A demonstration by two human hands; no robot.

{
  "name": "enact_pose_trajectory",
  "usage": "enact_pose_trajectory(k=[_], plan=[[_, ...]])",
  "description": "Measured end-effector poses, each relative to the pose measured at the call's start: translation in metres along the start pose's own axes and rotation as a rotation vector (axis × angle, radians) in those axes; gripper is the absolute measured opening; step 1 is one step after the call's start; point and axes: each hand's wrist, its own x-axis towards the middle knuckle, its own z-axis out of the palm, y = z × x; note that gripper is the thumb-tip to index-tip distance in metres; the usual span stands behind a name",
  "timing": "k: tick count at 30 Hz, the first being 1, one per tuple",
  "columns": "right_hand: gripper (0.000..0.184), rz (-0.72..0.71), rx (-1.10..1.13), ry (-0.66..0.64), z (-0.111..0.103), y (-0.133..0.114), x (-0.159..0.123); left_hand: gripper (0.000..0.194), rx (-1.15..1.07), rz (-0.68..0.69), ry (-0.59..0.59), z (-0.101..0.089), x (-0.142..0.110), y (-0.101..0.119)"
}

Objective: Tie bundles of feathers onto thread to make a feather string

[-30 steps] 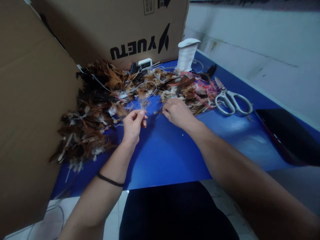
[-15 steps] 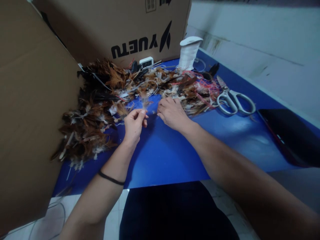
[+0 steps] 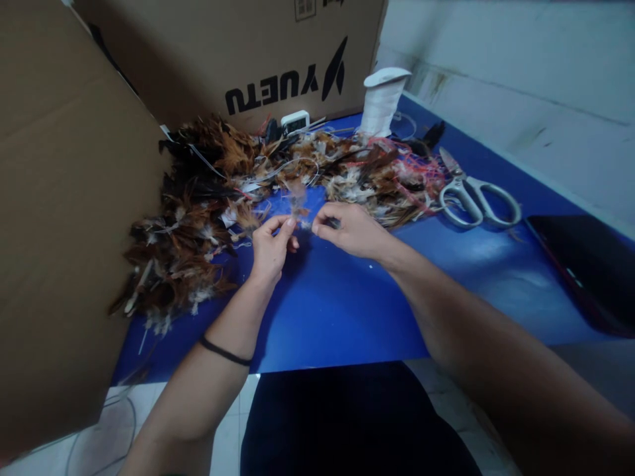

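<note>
My left hand [image 3: 270, 248] pinches the stem of a small pale-brown feather [image 3: 297, 198] that stands up above its fingertips, over the blue table [image 3: 337, 304]. My right hand [image 3: 347, 228] is closed in a pinch close beside it, fingertips almost touching the left hand's; something small and pale shows between them, too blurred to name. A long heap of brown, black and white feathers [image 3: 198, 211] curves round behind and to the left of both hands.
A cardboard box marked YUETU [image 3: 278, 59] stands at the back, a cardboard wall [image 3: 64, 198] at the left. A white thread cone [image 3: 381, 99], grey-handled scissors [image 3: 476, 195], red string [image 3: 421, 175] and a dark flat case [image 3: 585, 264] lie to the right.
My right hand has pulled back from the feather heap and moved left to meet my left hand. The left hand keeps the feather held up, almost in place.
</note>
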Motion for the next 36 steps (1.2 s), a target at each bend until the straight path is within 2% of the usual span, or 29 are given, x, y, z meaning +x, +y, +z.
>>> enact_pose_trajectory(k=[5, 16, 21, 31, 33, 36], plan=[[0.014, 0.082, 0.126, -0.029, -0.0011, -0.0016, 0.0005, 0.029, 0.046, -0.002, -0.027, 0.0006, -0.001, 0.0011], [0.015, 0.178, 0.245, -0.082, -0.0019, -0.0008, 0.0025, 0.025, 0.112, 0.047, -0.048, 0.002, -0.0026, 0.0044], [0.01, 0.253, 0.333, -0.041, -0.0021, -0.0052, 0.0021, 0.025, 0.136, 0.059, -0.075, 0.0029, -0.0043, 0.0057], [0.009, 0.277, 0.474, 0.036, 0.0001, -0.0055, 0.0018, 0.029, 0.149, 0.025, -0.133, 0.0023, -0.0057, 0.0065], [0.011, 0.263, 0.507, 0.075, 0.0006, -0.0056, 0.0027, 0.03, 0.116, 0.021, -0.14, 0.0023, -0.0062, 0.007], [0.016, 0.238, 0.558, 0.212, -0.0014, -0.0046, 0.0047, 0.03, 0.035, 0.01, -0.125, 0.0018, -0.005, 0.0056]])
